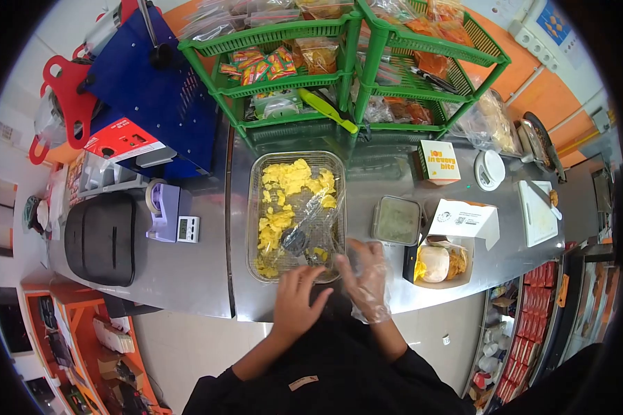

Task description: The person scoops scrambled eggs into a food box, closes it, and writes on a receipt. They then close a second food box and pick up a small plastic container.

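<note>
My left hand is bare, its fingers stretched out beside the front edge of a clear rectangular tray. My right hand wears a clear plastic glove, with fingers apart near the tray's front right corner. Neither hand visibly holds anything. Inside the tray lies yellow scrambled egg, most of it along the left and top. Clear plastic film and a dark round-ended utensil rest among the egg. To the right, an open carton contains a bun and a browned, fried-looking piece.
Beyond the tray stand green racks of bagged goods. A square container, closed box, round white scale and cutting board with knife sit right. Leftward are a tape dispenser, timer and black case.
</note>
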`<state>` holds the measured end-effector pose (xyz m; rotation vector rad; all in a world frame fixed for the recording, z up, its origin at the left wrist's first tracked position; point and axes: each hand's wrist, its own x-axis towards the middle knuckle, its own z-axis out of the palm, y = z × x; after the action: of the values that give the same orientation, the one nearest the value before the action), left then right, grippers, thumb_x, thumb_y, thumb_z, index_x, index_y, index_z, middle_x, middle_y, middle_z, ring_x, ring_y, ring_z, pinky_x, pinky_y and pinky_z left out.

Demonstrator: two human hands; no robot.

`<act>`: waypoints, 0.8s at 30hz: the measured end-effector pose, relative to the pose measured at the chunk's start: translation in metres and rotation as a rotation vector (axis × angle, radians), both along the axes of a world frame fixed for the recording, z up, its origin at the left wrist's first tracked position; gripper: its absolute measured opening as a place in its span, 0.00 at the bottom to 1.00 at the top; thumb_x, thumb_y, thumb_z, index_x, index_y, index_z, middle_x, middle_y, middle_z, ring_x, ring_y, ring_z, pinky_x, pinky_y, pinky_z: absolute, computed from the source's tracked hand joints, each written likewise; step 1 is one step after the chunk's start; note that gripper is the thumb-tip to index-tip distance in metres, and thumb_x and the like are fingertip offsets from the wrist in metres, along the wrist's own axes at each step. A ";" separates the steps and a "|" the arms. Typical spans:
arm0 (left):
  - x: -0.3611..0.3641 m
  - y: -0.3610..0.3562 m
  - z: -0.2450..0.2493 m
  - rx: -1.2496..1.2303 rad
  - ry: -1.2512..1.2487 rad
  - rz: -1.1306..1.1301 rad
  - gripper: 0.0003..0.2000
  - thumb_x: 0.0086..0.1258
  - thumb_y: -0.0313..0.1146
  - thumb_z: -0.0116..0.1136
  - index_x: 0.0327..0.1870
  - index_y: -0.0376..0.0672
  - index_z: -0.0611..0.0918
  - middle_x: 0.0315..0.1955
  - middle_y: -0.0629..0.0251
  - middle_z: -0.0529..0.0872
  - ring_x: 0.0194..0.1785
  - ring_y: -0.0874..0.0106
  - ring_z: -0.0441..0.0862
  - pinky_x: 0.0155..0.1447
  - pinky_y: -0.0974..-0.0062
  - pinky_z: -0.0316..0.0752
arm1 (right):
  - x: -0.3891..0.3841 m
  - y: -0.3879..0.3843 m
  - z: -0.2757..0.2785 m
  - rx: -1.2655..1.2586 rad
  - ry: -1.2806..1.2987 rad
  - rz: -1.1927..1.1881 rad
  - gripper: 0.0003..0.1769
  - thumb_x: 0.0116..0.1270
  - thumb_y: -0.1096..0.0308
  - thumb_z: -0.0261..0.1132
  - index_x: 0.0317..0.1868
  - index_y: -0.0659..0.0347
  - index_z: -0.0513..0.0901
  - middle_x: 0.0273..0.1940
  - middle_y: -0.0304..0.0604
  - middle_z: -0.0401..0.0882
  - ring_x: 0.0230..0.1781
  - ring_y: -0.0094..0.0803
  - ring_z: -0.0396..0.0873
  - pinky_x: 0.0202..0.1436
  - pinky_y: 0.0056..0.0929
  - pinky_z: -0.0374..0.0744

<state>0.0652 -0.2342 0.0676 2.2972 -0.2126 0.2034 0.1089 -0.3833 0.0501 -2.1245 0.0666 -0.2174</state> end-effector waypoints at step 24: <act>-0.017 0.066 -0.052 0.183 -0.126 0.259 0.12 0.48 0.36 0.71 0.29 0.45 0.80 0.30 0.69 0.79 0.38 0.64 0.74 0.41 0.67 0.67 | -0.015 0.000 -0.004 0.019 0.342 0.068 0.18 0.66 0.59 0.60 0.27 0.68 0.75 0.19 0.54 0.73 0.21 0.48 0.74 0.27 0.39 0.69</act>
<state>0.0481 -0.1683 0.0155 2.4931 0.0039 0.4794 0.0943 -0.3837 0.0459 -2.1212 0.1950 0.1875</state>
